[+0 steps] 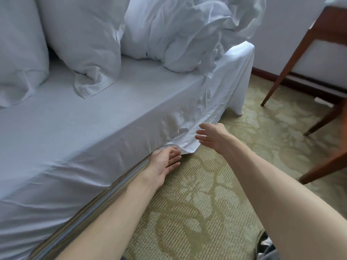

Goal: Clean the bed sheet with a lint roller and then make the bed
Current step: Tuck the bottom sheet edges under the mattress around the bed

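Now, your bed sheet [84, 128] lies drawn flat over the mattress, filling the left and centre of the frame. Its long side edge runs diagonally from lower left to upper right. Along most of that edge the sheet is tucked in above a striped trim band [90, 209]. Near the centre a loose flap [189, 139] hangs creased, with its corner pointing down at the patterned carpet [206, 194].

Your left hand [165, 160] is low against the mattress base, fingers straight and together, aimed up-right along the edge. Its fingertips come right up to the flap's corner; you can't tell if they touch it. Your right hand [212, 136] is just right of the flap, fingers spread and relaxed, pointing left at the cloth and gripping nothing. The two hands are near each other but apart.

Two pillows [80, 34] sit in the upper left, and a rumpled duvet [184, 30] is heaped at upper centre. Wooden furniture legs [293, 53] stand at the right edge. A shoe [264, 243] shows at lower right.
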{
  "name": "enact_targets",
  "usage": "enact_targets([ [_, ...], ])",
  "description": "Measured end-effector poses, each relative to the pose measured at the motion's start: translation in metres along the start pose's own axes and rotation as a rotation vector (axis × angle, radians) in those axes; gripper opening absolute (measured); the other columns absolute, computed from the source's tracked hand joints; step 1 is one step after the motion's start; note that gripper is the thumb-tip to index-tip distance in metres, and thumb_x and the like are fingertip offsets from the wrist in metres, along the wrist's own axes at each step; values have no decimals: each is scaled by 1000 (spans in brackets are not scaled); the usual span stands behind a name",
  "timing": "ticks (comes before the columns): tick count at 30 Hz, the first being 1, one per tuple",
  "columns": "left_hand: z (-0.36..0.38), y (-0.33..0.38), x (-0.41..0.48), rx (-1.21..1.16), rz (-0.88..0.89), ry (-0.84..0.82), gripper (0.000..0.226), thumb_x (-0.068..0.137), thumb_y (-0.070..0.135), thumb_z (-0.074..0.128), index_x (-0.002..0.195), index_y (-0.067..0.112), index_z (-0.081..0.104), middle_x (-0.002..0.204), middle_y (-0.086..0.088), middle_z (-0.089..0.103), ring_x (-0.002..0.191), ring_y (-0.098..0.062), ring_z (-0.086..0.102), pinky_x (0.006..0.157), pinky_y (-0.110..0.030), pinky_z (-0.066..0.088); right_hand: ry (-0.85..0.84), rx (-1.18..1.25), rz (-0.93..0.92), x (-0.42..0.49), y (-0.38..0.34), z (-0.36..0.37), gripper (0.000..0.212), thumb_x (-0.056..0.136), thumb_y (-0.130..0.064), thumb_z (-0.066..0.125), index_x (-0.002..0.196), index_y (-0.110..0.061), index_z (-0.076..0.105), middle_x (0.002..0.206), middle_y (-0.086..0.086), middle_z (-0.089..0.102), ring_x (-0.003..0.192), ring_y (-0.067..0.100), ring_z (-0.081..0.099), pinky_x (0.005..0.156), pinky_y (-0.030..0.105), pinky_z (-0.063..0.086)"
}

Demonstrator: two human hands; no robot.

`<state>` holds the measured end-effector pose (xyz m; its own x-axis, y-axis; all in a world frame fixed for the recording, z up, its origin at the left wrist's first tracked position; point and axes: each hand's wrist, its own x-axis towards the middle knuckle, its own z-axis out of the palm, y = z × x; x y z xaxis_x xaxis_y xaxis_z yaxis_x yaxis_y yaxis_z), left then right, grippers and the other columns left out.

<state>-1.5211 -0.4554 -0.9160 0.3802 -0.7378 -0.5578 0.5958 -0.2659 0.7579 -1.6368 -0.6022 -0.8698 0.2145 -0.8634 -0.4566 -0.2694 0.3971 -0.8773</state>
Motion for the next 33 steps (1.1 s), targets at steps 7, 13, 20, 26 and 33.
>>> enact_targets([
  [7, 63, 18, 43, 37, 82, 165, 17, 100, 15, 60, 113, 8, 68, 110, -8, 73, 99, -21, 69, 79, -29, 55, -60, -188, -113, 91, -29, -42, 9, 94, -6, 56, 95, -9, 64, 100, 10, 69, 76, 18, 70, 75, 32, 55],
  [13, 103, 2, 108, 16, 119, 330, 13, 99, 15, 62, 108, 11, 71, 114, -10, 73, 103, -21, 70, 82, -31, 58, -125, -380, -183, 198, -16, -49, 30, 82, -4, 57, 105, 13, 66, 77, 12, 65, 75, 25, 70, 65, 35, 52],
  [20, 123, -33, 148, -96, 73, 522, 17, 101, 14, 60, 114, 10, 69, 114, -10, 75, 97, -20, 72, 88, -34, 56, -356, -244, -35, 269, 21, -38, 53, 91, -53, 65, 82, -1, 67, 80, 14, 66, 75, 29, 65, 71, 41, 57],
  [26, 130, -15, 134, -36, 78, 664, 18, 101, 16, 60, 116, 13, 71, 113, -8, 75, 108, -23, 71, 100, -39, 55, -522, -127, 66, 281, 29, -24, 51, 95, -59, 54, 69, -16, 47, 69, 11, 52, 69, 23, 51, 62, 34, 38],
  [33, 130, -25, 126, 44, 36, 609, 21, 101, 18, 59, 117, 12, 70, 111, -8, 77, 108, -23, 71, 92, -36, 57, -394, -170, -58, 280, 32, -14, 31, 101, -29, 50, 77, -13, 60, 75, 8, 73, 81, 31, 74, 68, 39, 54],
])
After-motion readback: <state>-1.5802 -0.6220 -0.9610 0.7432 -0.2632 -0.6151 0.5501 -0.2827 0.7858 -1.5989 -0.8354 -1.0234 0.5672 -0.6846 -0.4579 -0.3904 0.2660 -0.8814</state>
